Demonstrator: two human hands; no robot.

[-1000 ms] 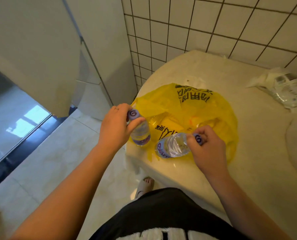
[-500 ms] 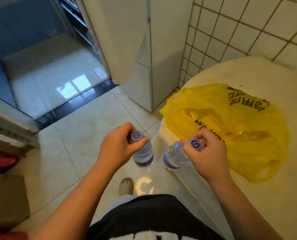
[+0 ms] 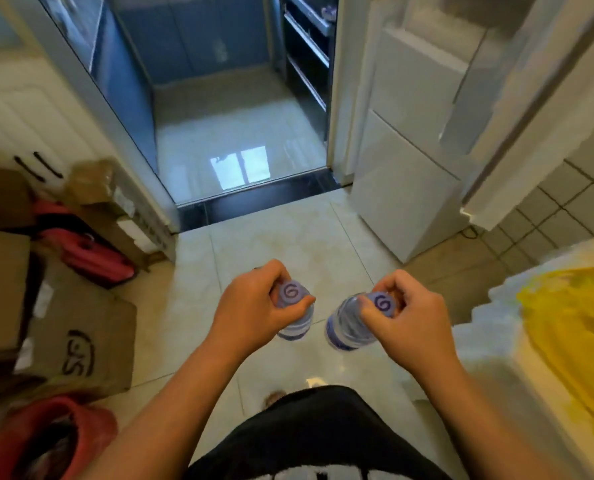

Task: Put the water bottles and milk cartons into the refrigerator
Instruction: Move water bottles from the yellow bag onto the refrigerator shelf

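Left grip [image 3: 250, 306] curls round a clear plastic water bottle [image 3: 296, 329], right grip [image 3: 410, 320] round a second clear bottle [image 3: 346, 329]; each lilac cap [image 3: 290, 293] shows a purple swirl. Both bottles have left the cream surface [image 3: 496, 344].

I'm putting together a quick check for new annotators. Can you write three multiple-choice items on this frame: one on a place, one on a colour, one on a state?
1. Where does the yellow plastic bag lie?
A) on the floor
B) on the counter at the right
C) in a cardboard box

2. What colour are the caps of the left water bottle and the right water bottle?
A) red
B) green
C) purple

3. What is the left hand doing?
A) hanging open
B) gripping the left water bottle at its top
C) pressing a door

Key: B, the bag spreads over the pale countertop; C, both caps show purple with a swirl; B, its fingers curl round the cap end.
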